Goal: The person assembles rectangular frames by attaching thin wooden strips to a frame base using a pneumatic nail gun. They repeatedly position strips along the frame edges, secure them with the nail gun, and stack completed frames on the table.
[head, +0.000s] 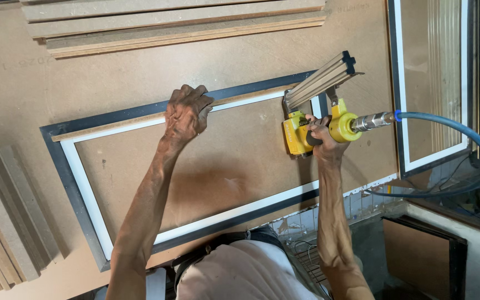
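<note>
Nearest the camera, at 6 o'clock, a pale shirt [234,275] is seen, and 2 bare forearms are stretched away from it toward the work. The lower rail of a dark, white-lined frame [79,189] is laid flat on a brown board worktop [112,83], crossing just beyond the shirt. At 3 o'clock from the frame's middle, the right hand [322,139] is closed in a full grip around the handle of a yellow pneumatic nailer [306,130], whose nose is set against the frame's far right corner. The long metal magazine is angled up toward 1 o'clock. A blue air hose [462,133] is coupled to the tool's rear and is looped away toward 4 o'clock. Whether a finger is pressed on the trigger cannot be told, since it is hidden by the hand.

At 11 o'clock from the nailer, the left hand [186,114] is curled tightly, fingers bent over the top, on a thin wooden strip [140,119] that is laid along the frame's far rail. At 8 o'clock, a stack of board offcuts [6,216] is fanned on the worktop. Farthest off, at 12 o'clock, 3 or so long board strips [173,22] are piled, and a second frame [398,83] is stood at 2 o'clock.
</note>
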The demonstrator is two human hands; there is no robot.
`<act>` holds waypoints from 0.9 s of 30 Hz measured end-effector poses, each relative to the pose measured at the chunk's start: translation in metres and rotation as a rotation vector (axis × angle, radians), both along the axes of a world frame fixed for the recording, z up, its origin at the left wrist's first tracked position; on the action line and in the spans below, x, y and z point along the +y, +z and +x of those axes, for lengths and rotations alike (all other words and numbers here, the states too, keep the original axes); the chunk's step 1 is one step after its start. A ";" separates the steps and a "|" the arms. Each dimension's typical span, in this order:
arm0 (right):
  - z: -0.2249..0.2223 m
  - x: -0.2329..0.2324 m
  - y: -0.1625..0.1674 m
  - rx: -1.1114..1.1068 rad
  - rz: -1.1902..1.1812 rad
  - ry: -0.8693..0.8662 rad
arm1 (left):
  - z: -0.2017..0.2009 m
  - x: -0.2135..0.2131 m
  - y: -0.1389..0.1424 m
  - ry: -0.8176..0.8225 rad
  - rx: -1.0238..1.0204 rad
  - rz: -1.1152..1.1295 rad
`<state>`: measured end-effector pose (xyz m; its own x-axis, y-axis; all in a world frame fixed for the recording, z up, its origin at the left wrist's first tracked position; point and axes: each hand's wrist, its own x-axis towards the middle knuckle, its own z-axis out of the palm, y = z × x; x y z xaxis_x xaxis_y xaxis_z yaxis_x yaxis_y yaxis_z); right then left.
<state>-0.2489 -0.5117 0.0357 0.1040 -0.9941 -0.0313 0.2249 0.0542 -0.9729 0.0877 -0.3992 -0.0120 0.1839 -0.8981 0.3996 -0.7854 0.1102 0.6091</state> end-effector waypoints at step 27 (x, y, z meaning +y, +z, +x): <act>0.073 0.074 -0.024 -0.055 0.101 0.208 | 0.005 -0.002 -0.020 -0.038 -0.028 0.037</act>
<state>-0.1755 -0.4380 0.0118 0.3110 -0.9431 -0.1177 0.2516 0.2011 -0.9467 0.0928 -0.4013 -0.0319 0.1386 -0.9184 0.3707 -0.7978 0.1183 0.5912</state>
